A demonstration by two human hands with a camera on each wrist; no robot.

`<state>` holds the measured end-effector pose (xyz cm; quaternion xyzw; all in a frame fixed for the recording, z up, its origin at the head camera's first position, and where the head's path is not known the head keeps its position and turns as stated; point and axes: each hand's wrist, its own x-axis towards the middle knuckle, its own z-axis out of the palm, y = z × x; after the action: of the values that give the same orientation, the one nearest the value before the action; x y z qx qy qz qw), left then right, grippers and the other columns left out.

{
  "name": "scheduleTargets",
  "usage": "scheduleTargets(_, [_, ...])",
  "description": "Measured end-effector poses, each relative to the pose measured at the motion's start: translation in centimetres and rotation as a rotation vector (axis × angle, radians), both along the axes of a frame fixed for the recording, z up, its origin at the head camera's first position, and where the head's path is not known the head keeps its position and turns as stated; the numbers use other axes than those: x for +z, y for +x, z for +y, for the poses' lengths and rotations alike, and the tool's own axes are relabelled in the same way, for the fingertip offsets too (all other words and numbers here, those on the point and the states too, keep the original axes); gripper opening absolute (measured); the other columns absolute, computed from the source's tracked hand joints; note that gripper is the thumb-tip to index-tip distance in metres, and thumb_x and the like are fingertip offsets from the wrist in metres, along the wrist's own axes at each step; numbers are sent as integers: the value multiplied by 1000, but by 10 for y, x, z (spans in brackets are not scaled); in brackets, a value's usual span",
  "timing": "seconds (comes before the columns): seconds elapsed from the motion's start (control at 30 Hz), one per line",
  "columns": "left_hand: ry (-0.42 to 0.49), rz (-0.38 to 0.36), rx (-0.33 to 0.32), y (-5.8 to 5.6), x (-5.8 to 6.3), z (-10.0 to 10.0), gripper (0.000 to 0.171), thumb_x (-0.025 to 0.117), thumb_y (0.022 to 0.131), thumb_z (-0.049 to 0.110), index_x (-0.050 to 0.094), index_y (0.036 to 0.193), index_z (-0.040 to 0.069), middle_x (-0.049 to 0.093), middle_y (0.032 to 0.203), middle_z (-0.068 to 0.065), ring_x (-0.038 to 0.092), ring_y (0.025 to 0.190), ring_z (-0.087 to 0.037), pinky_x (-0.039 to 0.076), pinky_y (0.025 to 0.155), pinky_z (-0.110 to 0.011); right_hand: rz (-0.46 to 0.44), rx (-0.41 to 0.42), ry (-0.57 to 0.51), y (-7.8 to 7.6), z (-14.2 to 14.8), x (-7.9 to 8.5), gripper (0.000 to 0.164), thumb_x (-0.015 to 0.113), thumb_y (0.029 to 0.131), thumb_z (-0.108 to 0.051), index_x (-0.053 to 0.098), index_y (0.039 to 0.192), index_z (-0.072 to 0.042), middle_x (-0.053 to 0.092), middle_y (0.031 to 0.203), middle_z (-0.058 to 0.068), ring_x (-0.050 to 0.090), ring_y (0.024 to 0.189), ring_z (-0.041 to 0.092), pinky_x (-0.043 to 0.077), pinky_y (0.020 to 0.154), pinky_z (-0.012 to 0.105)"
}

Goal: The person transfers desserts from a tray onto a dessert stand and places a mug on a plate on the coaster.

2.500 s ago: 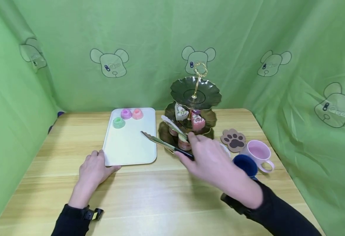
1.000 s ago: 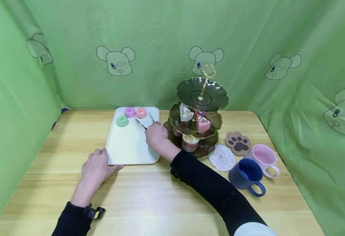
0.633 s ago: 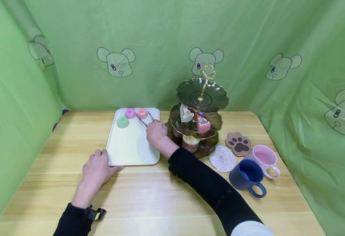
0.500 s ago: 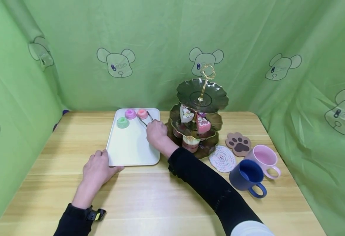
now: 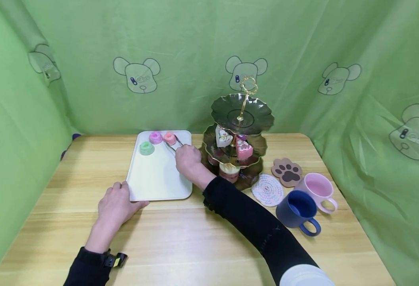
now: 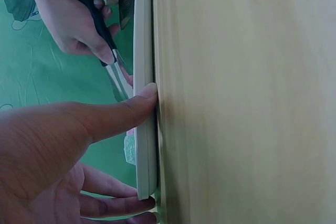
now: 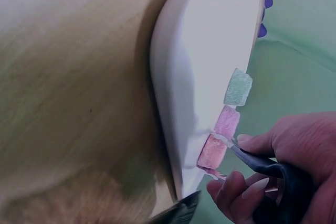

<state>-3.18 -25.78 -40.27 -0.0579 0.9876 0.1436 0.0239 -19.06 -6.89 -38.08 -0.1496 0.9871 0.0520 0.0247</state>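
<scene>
In the head view my left hand [image 5: 115,203] holds the near left corner of a white tray [image 5: 157,176], thumb along its front edge and fingers at its left side. My right hand [image 5: 189,161] grips dark-handled tongs [image 7: 262,163] over the tray's far right part. Their tips stand on either side of a peach-pink ring-shaped donut [image 7: 212,151]; whether both touch it I cannot tell. Beside it sit a purple donut [image 5: 156,137] and a green donut [image 5: 146,148], all three near the tray's far edge.
Right of the tray stands a three-tier cake stand [image 5: 243,119] with cake slices [image 5: 244,150] and a round layered cake [image 5: 229,172] on its lower tiers. Farther right are a knitted coaster [image 5: 268,190], a paw-shaped coaster [image 5: 287,172], a blue mug [image 5: 297,210] and a pink mug [image 5: 317,188].
My right hand has moved left from in front of the cake stand to the tray. The tongs' tips have narrowed around the peach-pink donut. My left hand stays on the tray corner.
</scene>
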Motion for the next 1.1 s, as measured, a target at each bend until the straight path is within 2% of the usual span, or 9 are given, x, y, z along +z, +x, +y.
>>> scheduleTargets(0.1, [-4, -5, 3, -1, 0, 0, 101, 90, 80, 53, 50, 135, -21, 57, 113, -34, 59, 101, -49, 55, 73, -61, -18, 14, 1, 5, 2, 7, 19, 63, 105, -29, 77, 108, -18, 75, 102, 2, 73, 88, 21, 59, 64, 36])
scheduleTargets(0.27, [0, -8, -2, -2, 3, 0, 100, 90, 80, 54, 50, 133, -21, 57, 112, -34, 59, 99, -50, 55, 72, -61, -32, 48, 4, 18, 9, 19, 32, 59, 107, -44, 78, 109, -18, 74, 100, 0, 72, 88, 20, 59, 65, 35])
scheduleTargets(0.53, [4, -26, -2, -1, 4, 0, 99, 89, 80, 55, 51, 131, -21, 56, 108, -32, 59, 96, -48, 55, 70, -59, 36, 113, -27, 44, 26, 44, 42, 60, 105, -52, 73, 101, -13, 68, 89, -1, 70, 79, 20, 59, 63, 36])
scheduleTargets(0.7, [7, -22, -5, 0, 3, -1, 96, 89, 80, 54, 53, 128, -21, 56, 105, -31, 59, 94, -47, 54, 67, -57, 91, 149, -48, 63, 36, 72, 46, 60, 104, -55, 68, 102, -11, 66, 85, -1, 70, 74, 20, 58, 58, 36])
scheduleTargets(0.8, [13, -29, -8, 0, 3, -2, 96, 89, 80, 55, 53, 128, -21, 56, 104, -31, 59, 93, -47, 54, 66, -57, 91, 152, -57, 72, 44, 93, 47, 58, 105, -57, 65, 101, -10, 65, 83, 1, 69, 70, 20, 57, 54, 35])
scheduleTargets(0.93, [16, -37, -4, 0, 3, -2, 96, 89, 80, 55, 53, 127, -20, 55, 103, -30, 58, 92, -46, 53, 66, -56, 77, 159, -94, 82, 59, 121, 47, 58, 105, -55, 63, 101, -9, 64, 81, 4, 68, 68, 23, 55, 51, 35])
scheduleTargets(1.1, [13, -25, -10, -1, 4, -1, 92, 90, 80, 53, 54, 124, -19, 55, 101, -28, 58, 90, -45, 53, 67, -56, 117, 181, -146, 90, 82, 154, 46, 56, 107, -52, 64, 106, -7, 61, 80, 5, 62, 66, 24, 53, 51, 34])
